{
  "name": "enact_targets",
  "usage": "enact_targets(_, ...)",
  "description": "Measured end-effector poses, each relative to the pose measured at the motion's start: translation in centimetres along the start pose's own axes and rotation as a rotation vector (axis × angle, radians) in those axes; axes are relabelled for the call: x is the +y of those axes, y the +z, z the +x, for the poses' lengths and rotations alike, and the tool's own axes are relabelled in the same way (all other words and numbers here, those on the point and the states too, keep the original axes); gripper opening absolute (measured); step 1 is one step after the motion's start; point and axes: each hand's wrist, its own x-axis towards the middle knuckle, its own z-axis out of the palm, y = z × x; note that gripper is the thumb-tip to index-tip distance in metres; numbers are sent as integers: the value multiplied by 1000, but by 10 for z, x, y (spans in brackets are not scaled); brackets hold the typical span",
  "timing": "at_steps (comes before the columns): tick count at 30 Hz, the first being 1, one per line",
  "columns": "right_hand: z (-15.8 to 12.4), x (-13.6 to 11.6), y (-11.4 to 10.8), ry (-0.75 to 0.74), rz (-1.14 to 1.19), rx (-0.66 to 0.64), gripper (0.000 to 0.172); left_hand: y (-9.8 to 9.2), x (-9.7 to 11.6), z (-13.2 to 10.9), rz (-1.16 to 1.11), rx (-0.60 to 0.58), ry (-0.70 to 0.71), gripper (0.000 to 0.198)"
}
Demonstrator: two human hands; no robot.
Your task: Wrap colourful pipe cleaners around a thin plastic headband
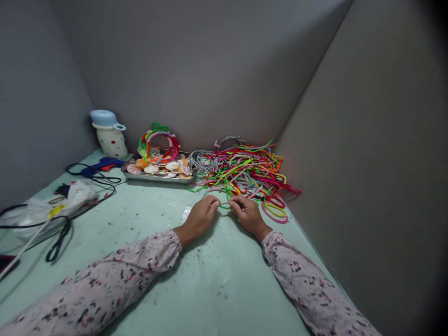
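Both hands meet near the middle of the pale green table, just in front of a heap of colourful fuzzy stems [245, 168]. My left hand [203, 215] pinches one end of a thin grey wire [224, 203]. The other end is pinched by my right hand [248, 214], and a short stretch of wire shows between the fingertips. Behind my left hand lie coils of grey wire [205, 161]. Part of a small shiny clear piece [186, 213] shows beside my left wrist.
A metal tray [157, 178] of shells with colourful rings [175, 144] stands at the back. Further left are a bottle [111, 140], a blue glue gun [103, 164], black cables [58, 242] and a plastic bag [38, 212]. Grey walls rise behind and at the right.
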Motion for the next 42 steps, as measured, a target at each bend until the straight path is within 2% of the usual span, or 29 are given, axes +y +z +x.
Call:
enact_targets(15,0,-2,0,-33,-1,-10,17,2,-2,2,103,-9,18,28)
enact_targets(28,0,3,2,11,34,27,19,1,-1,0,12,-7,17,28)
enact_targets(31,-1,6,3,47,108,23,25,1,0,1,33,19,32,25)
enact_targets(37,-1,2,2,78,270,-82,54,1,0,1,35,122,52,25)
enact_targets(42,-3,4,2,71,237,-73,50,2,-4,1,15,211,58,26)
